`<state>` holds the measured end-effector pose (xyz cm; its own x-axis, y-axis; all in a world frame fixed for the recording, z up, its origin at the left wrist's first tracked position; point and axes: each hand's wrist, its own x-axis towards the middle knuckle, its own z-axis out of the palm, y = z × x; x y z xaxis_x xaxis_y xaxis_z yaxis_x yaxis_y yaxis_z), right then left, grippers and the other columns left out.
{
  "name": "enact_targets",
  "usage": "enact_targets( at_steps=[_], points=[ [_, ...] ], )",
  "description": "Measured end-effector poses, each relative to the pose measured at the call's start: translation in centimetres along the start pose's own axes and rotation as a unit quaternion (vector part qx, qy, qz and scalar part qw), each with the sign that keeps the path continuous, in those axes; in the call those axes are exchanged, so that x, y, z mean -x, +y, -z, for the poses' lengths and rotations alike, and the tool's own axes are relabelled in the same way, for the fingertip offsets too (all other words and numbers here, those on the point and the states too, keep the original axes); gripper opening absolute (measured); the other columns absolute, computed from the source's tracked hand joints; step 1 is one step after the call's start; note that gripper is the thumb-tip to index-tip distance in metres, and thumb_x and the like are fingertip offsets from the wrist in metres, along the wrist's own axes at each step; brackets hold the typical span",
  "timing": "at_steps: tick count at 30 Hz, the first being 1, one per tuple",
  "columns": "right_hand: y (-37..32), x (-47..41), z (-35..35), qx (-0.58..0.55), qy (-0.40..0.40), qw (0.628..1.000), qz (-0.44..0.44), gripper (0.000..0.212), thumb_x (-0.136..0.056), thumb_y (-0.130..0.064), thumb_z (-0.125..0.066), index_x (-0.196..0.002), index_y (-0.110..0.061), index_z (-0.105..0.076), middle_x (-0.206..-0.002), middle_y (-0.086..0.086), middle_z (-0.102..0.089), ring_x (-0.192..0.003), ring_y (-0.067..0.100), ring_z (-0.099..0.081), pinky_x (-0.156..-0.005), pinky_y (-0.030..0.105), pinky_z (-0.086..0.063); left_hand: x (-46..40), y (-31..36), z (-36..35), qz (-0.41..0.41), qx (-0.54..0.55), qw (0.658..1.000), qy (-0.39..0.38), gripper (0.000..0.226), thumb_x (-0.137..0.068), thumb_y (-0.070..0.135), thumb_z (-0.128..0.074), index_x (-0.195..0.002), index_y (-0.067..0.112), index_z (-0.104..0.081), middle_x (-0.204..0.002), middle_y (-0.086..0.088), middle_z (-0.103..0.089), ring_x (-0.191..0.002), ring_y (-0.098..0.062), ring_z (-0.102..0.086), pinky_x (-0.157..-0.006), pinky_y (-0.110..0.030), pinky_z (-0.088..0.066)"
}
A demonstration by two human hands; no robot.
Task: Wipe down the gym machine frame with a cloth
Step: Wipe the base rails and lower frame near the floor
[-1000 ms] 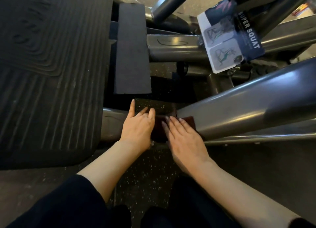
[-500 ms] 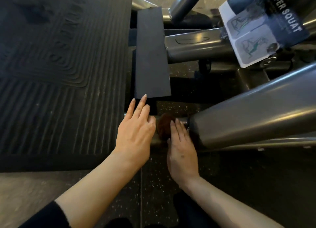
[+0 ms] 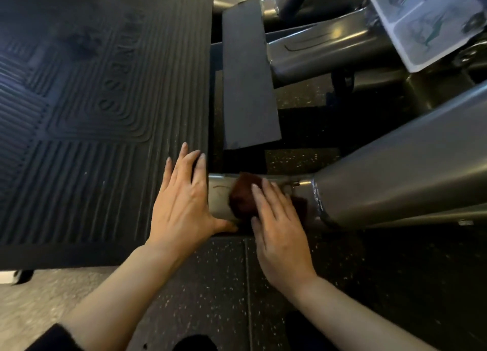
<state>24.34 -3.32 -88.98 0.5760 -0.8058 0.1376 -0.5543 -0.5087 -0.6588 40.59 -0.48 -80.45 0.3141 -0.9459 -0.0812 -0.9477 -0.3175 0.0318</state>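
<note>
A low grey metal frame tube point(image 3: 220, 197) of the gym machine runs across the middle, joining a thicker slanted tube point(image 3: 400, 176) at a weld. A dark brown cloth point(image 3: 242, 195) lies bunched on the low tube. My right hand point(image 3: 279, 229) presses flat on the cloth with straight fingers. My left hand point(image 3: 184, 200) rests flat on the edge of the ribbed black foot platform point(image 3: 92, 113), its thumb against the tube's near side.
A black rubber pad point(image 3: 247, 87) slants above the tube. More grey frame tubes point(image 3: 329, 47) and a white instruction placard point(image 3: 427, 21) sit at the upper right. Dark speckled rubber flooring point(image 3: 210, 284) lies below, lighter floor point(image 3: 39, 298) at the lower left.
The view has shifted closer and leftward along the tube. My right hand with the cloth has slid left along the low tube; my left hand has moved onto the platform's edge.
</note>
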Motion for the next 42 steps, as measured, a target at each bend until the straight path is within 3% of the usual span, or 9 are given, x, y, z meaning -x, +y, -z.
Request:
enact_targets(
  at_steps=[3, 6, 12, 19, 24, 29, 34, 38, 42],
  points=[
    [-1.0, -4.3, -0.7, 0.0, -0.026, 0.998, 0.055, 0.05, -0.1, -0.031, -0.032, -0.146, -0.013, -0.042, -0.151, 0.008, -0.042, -0.142, 0.022, -0.035, -0.119, 0.038, -0.025, 0.4, -0.1, -0.5, 0.002, 0.013, 1.0, 0.021, 0.13, -0.053, 0.07, -0.076, -0.15, 0.002, -0.023, -0.156, -0.013, -0.027, -0.146, -0.014, 0.005, -0.119, -0.033, 0.004],
    [-1.9, -7.5, -1.3, -0.009, -0.036, 0.999, 0.017, 0.047, -0.1, -0.031, -0.035, -0.142, -0.013, -0.047, -0.145, 0.008, -0.05, -0.135, 0.023, -0.044, -0.117, 0.036, -0.027, 0.5, -0.1, -0.5, 0.005, 0.032, 0.999, 0.029, 0.131, -0.051, 0.067, -0.079, -0.15, 0.002, -0.023, -0.155, -0.014, -0.029, -0.148, -0.018, -0.002, -0.12, -0.033, 0.001],
    [-0.4, -2.5, 0.3, -0.025, -0.119, 0.984, 0.129, 0.055, -0.096, -0.032, -0.028, -0.149, -0.024, -0.034, -0.159, -0.003, -0.025, -0.149, 0.013, -0.014, -0.121, 0.033, -0.011, 0.5, -0.2, -0.6, -0.004, 0.028, 0.999, 0.024, 0.13, -0.054, 0.06, -0.082, -0.151, 0.003, -0.018, -0.156, -0.014, -0.027, -0.147, -0.016, 0.001, -0.12, -0.033, -0.001],
    [1.7, -1.6, 0.8, 0.011, -0.001, 0.998, -0.066, 0.052, -0.099, -0.032, -0.026, -0.148, -0.021, -0.033, -0.158, 0.0, -0.029, -0.147, 0.016, -0.02, -0.119, 0.041, -0.024, 0.7, 0.0, -0.4, -0.013, 0.013, 1.0, 0.007, 0.137, -0.05, 0.067, -0.082, -0.153, 0.009, -0.012, -0.16, -0.01, -0.018, -0.148, -0.016, 0.003, -0.12, -0.033, 0.002],
    [-3.6, -4.7, -1.3, -0.048, -0.061, 0.996, 0.041, 0.051, -0.098, -0.021, -0.045, -0.148, -0.018, -0.037, -0.157, 0.003, -0.03, -0.149, 0.018, -0.016, -0.122, 0.039, -0.012, 0.7, -0.2, -0.8, -0.018, 0.007, 0.999, 0.031, 0.117, -0.066, 0.043, -0.082, -0.153, 0.007, -0.013, -0.159, -0.01, -0.019, -0.147, -0.013, -0.001, -0.121, -0.032, -0.002],
    [-0.7, -1.2, 0.8, -0.038, -0.125, 0.986, 0.106, 0.054, -0.096, -0.023, -0.043, -0.149, -0.026, -0.033, -0.16, -0.003, -0.023, -0.15, 0.012, -0.008, -0.121, 0.034, -0.003, 0.7, -0.2, -0.8, -0.018, -0.026, 0.999, -0.001, 0.13, -0.056, 0.068, -0.075, -0.154, 0.012, -0.011, -0.16, -0.012, -0.015, -0.148, -0.015, 0.002, -0.121, -0.034, -0.002],
    [4.4, 2.1, 2.8, 0.024, -0.04, 0.999, -0.001, 0.052, -0.097, -0.023, -0.039, -0.148, -0.015, -0.036, -0.157, 0.007, -0.03, -0.146, 0.022, -0.026, -0.116, 0.044, -0.031, 0.8, -0.1, -0.9, -0.02, -0.053, 0.998, -0.014, 0.131, -0.052, 0.074, -0.076, -0.154, 0.017, -0.016, -0.161, -0.014, -0.009, -0.149, -0.019, 0.003, -0.12, -0.034, 0.0],
    [1.4, 1.1, 1.8, -0.02, -0.021, 0.998, -0.06, 0.054, -0.096, -0.022, -0.035, -0.15, -0.017, -0.031, -0.159, 0.006, -0.026, -0.148, 0.02, -0.017, -0.12, 0.043, -0.018, 0.7, 0.0, -0.9, -0.02, -0.06, 0.998, -0.018, 0.128, -0.054, 0.072, -0.075, -0.153, 0.015, -0.018, -0.161, -0.015, -0.008, -0.149, -0.021, 0.002, -0.12, -0.036, -0.002],
    [1.2, 1.0, 2.2, 0.011, -0.104, 0.993, 0.061, 0.062, -0.092, -0.021, -0.042, -0.151, -0.025, -0.025, -0.16, -0.002, -0.02, -0.149, 0.014, -0.009, -0.118, 0.039, -0.011, 0.7, -0.1, -0.9, -0.021, -0.054, 0.998, -0.016, 0.124, -0.057, 0.075, -0.068, -0.153, 0.016, -0.018, -0.161, -0.017, -0.008, -0.149, -0.023, 0.001, -0.12, -0.037, -0.003]
  ],
)
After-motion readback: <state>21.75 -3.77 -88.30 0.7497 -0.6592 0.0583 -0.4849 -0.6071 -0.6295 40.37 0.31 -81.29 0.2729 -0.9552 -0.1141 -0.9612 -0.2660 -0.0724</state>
